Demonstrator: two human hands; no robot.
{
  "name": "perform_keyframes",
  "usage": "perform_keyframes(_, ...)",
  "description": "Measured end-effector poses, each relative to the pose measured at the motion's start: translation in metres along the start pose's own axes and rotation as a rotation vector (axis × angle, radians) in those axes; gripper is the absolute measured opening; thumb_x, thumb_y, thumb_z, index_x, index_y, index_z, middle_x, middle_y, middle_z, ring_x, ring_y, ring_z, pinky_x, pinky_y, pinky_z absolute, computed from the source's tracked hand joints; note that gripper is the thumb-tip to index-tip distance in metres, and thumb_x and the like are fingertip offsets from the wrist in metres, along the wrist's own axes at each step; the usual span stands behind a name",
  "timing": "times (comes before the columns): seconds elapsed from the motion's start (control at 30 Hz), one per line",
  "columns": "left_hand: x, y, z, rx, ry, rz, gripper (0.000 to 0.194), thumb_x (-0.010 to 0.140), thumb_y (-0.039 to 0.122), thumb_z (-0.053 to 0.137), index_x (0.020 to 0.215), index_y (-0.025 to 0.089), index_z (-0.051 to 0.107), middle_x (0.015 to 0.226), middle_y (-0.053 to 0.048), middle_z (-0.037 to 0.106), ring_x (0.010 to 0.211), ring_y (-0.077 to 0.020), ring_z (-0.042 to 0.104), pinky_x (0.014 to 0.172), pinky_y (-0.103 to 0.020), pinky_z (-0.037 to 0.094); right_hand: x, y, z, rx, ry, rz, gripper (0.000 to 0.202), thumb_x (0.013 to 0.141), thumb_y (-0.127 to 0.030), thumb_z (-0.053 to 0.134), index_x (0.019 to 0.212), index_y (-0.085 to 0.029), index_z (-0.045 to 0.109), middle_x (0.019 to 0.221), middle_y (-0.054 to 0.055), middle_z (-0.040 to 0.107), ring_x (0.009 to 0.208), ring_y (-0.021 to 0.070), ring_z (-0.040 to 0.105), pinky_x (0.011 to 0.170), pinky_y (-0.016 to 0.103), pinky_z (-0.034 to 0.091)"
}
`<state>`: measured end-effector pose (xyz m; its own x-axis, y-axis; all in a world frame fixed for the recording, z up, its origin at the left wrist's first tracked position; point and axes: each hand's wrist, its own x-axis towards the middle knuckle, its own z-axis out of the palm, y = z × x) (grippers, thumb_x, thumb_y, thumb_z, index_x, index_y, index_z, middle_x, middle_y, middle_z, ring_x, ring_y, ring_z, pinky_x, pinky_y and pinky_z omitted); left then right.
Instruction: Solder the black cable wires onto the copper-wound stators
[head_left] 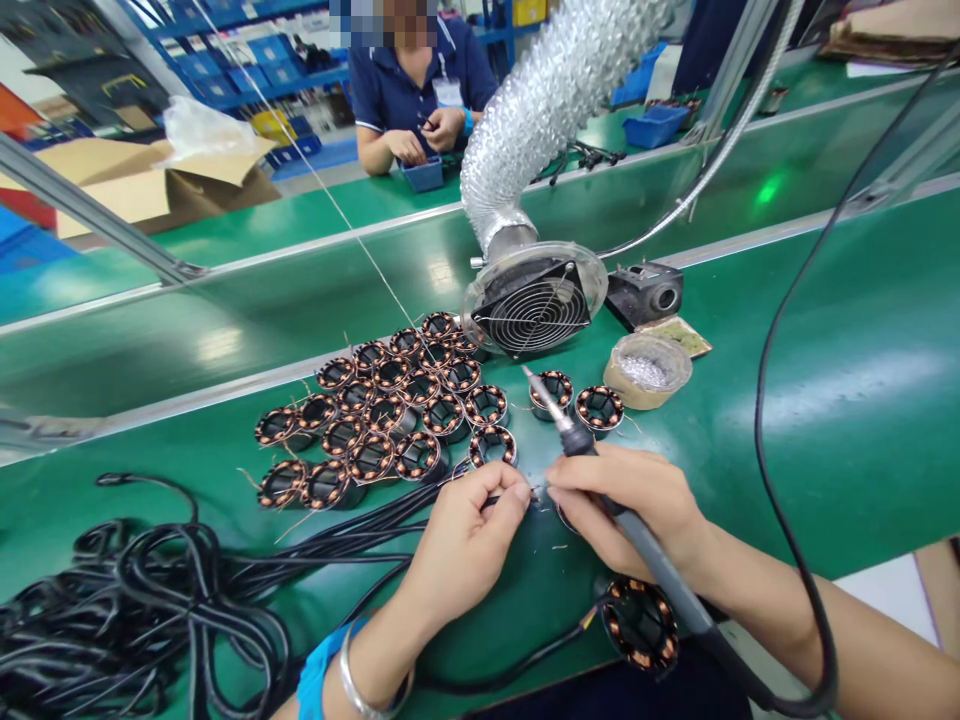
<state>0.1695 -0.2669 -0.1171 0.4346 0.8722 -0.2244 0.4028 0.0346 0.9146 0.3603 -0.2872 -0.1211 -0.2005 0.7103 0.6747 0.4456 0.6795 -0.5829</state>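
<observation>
Hands (471,535) close, soldering iron (661,572) in right (651,495), cable (491,500) in left

No words or numbers can be read. The badge (448,93) on the dark blue shirt (369,88), far past the left hand (474,525), is too blurry.

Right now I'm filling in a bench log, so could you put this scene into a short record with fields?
Left hand: pinching a thin dark cable end
Right hand: gripping a soldering iron, its tip pointing up toward the fan grille
Left of iron tip: cluster of copper-wound rings
Lower left: heap of black cables
Beyond right hand: round tub, silvery contents
Across: co-worker's hands at a small blue bin
</observation>
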Motion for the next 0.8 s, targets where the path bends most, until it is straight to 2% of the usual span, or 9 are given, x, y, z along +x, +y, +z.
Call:
perform_keyframes(0.1,-0.002,0.0,-0.003,-0.04,-0.053,0.032,0.032,0.096,0.042,0.046,0.075,0.018,0.054,0.066,0.004,0.041,0.063,-0.0125,0.035,0.059,-0.025,0.03,0.003,0.001,0.007,0.038,-0.094,-0.039,0.019,0.088,-0.004,0.055,0.099,-0.017,0.062,0.077,0.002,0.068,0.063,0.0114,0.061,0.059,0.022,0.049)
perform_keyframes(0.27,-0.005,0.007,-0.008,0.033,-0.148,0.046,0.033,0.096,0.042,0.046,0.077,0.018,0.056,0.069,0.003,0.049,0.067,-0.0134,0.043,0.063,-0.025,0.034,0.0,0.003,0.003,0.049,-0.085,-0.08,0.025,0.085,-0.001,0.053,0.1,-0.019,0.06,0.077,0.002,0.068,0.06,0.0111,0.059,0.055,0.022,0.045)
perform_keyframes(0.4,-0.005,0.008,-0.007,-0.019,-0.142,0.022,0.031,0.096,0.04,0.048,0.078,0.017,0.057,0.071,0.001,0.055,0.069,-0.0136,0.048,0.066,-0.025,0.036,-0.003,0.002,-0.005,0.041,-0.099,-0.066,0.024,0.084,-0.002,0.052,0.099,-0.02,0.061,0.072,0.001,0.066,0.056,0.0099,0.053,0.053,0.022,0.04)
perform_keyframes(0.5,-0.002,0.003,-0.003,-0.226,-0.127,-0.076,0.033,0.092,0.045,0.052,0.073,0.017,0.052,0.061,0.004,0.048,0.059,-0.0108,0.04,0.059,-0.023,0.033,-0.003,0.001,-0.005,0.014,-0.112,-0.085,0.025,0.084,-0.004,0.052,0.101,-0.019,0.063,0.061,-0.003,0.056,0.051,0.0095,0.046,0.049,0.022,0.035)
perform_keyframes(0.57,-0.001,0.0,0.002,-0.332,-0.108,-0.143,0.036,0.089,0.048,0.055,0.07,0.018,0.049,0.057,0.007,0.041,0.053,-0.0088,0.031,0.052,-0.022,0.027,-0.002,0.0,-0.003,-0.008,-0.095,-0.089,0.025,0.084,-0.004,0.052,0.101,-0.019,0.064,0.06,-0.004,0.053,0.05,0.0095,0.046,0.049,0.022,0.036)
perform_keyframes(0.67,-0.001,-0.001,0.007,-0.416,-0.077,-0.197,0.039,0.086,0.051,0.059,0.068,0.019,0.046,0.055,0.009,0.034,0.049,-0.0071,0.021,0.047,-0.021,0.02,-0.002,0.0,-0.001,0.012,-0.078,-0.042,0.026,0.083,-0.004,0.053,0.102,-0.017,0.063,0.068,-0.002,0.06,0.056,0.0098,0.054,0.055,0.021,0.045)
perform_keyframes(0.8,-0.005,0.0,0.011,-0.453,-0.048,-0.234,0.042,0.082,0.055,0.063,0.07,0.019,0.046,0.053,0.011,0.029,0.047,-0.0064,0.016,0.045,-0.02,0.015,-0.003,0.001,0.0,0.104,-0.129,0.031,0.031,0.081,-0.003,0.054,0.108,-0.018,0.06,0.086,0.0,0.069,0.072,0.01,0.064,0.068,0.02,0.052)
